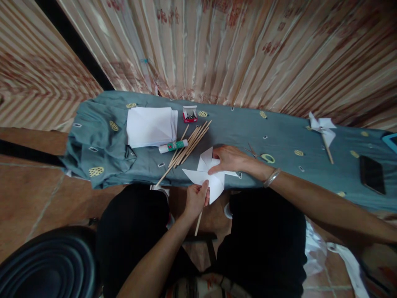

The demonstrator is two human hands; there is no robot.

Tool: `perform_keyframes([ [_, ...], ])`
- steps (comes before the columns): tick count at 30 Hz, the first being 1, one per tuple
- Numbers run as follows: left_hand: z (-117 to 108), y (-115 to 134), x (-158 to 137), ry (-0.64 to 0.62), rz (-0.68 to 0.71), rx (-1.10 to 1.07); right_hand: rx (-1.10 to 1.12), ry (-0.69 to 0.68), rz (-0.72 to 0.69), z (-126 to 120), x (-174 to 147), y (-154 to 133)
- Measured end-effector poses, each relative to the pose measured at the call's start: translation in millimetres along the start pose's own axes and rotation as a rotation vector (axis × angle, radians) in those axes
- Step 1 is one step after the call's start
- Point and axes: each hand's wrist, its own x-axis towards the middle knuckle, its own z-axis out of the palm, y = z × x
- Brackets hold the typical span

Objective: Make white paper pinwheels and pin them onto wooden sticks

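A white paper pinwheel (207, 174) lies at the near edge of the blue-grey cloth-covered table (235, 132). My left hand (196, 200) grips a thin wooden stick (198, 223) behind the pinwheel, its lower end pointing down past the table edge. My right hand (230, 159) presses on the pinwheel's centre and upper blades, a metal bangle on its wrist. A bundle of wooden sticks (187, 145) lies just left of the pinwheel, with a glue stick (173, 146) across it.
A stack of white paper (151, 126) sits at the far left, a small red box of pins (189, 114) beside it. Scissors (262, 156) lie right of my hand. A finished pinwheel (323, 129) and a dark phone (372, 174) lie at right. A black stool (46, 265) stands lower left.
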Motion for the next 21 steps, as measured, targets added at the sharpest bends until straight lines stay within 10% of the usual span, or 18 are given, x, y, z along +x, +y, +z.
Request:
perform_keyframes([
  [21, 0, 0, -2, -0.001, 0.012, 0.016, -0.152, -0.145, -0.130, -8, 18, 0],
])
